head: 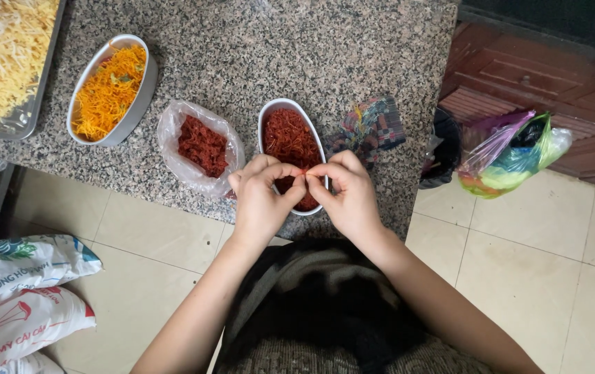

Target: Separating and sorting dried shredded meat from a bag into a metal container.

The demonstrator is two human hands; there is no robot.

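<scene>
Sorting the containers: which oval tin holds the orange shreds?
The left tin, near the tray; the other tin, under the hands, holds dark red shreds.

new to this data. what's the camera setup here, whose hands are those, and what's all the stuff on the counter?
There is one picture, from a camera worn on a person's head, looking straight down. No machine: the two bare hands belong to the wearer.

The left hand and right hand meet fingertip to fingertip, pinching a tiny red-orange shred between them over an oval metal tin of dark red shreds.

All of this sits on a speckled granite counter. Left of that tin lies an open clear plastic bag of the same red shreds, then a second oval tin of orange shreds, and a metal tray of pale yellow shreds at the corner. A patterned cloth lies right of the tin.

Printed sacks and a colourful plastic bag sit on the tiled floor.
</scene>
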